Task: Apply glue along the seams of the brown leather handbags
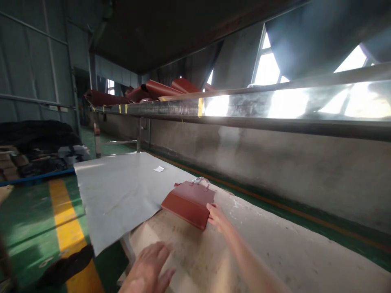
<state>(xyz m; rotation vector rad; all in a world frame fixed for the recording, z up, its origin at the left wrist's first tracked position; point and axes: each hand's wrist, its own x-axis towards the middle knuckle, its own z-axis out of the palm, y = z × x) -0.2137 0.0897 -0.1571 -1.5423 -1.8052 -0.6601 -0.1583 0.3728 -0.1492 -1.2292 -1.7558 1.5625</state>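
A reddish-brown handbag [189,203] with a handle wrapped in clear plastic lies on the pale worktable [262,240], partly over the edge of a grey sheet [119,191]. My right hand [216,215] grips the bag's right edge, fingers closed around it. Nearer to me, my left hand [152,262] is held over the table's front edge with its fingers apart and nothing in it. It is slightly blurred and does not touch the bag.
A small white scrap [159,169] lies on the grey sheet. Behind the table runs a metal-edged shelf [244,103] carrying rolled red-brown material [165,89]. Dark stacked material [36,142] stands at left, beyond a yellow floor stripe [65,207].
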